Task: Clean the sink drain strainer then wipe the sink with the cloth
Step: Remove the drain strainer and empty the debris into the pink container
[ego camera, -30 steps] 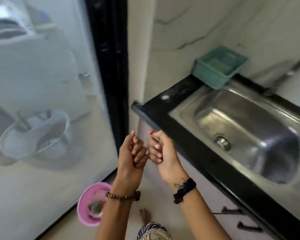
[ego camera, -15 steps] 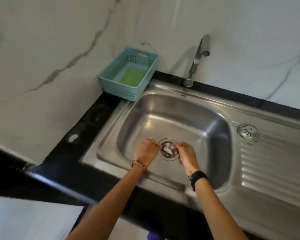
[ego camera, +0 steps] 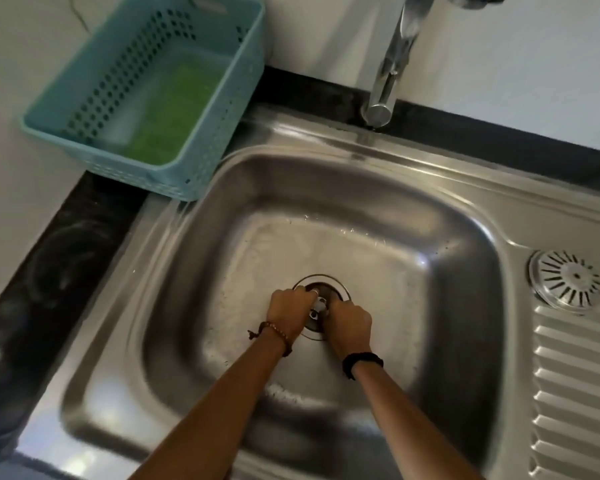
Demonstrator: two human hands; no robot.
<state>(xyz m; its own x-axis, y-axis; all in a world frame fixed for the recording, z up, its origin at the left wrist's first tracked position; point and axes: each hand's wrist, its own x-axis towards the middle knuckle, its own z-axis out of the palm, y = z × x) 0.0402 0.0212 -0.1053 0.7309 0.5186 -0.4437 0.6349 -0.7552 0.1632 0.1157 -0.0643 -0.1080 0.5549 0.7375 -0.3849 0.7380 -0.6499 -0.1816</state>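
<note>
Inside blue basket [ego camera: 222,109], green cloth [ego camera: 168,116]

Our left hand [ego camera: 289,308] and right hand [ego camera: 350,322] cover most of the drain strainer [ego camera: 320,304]; the tap [ego camera: 392,69] runs off the frame's top edge.

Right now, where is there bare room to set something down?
Free: the ribbed drainboard right of the basin, below the round cover; the black counter below the blue basket. Crowded: the drain, under the left hand and right hand.
</note>
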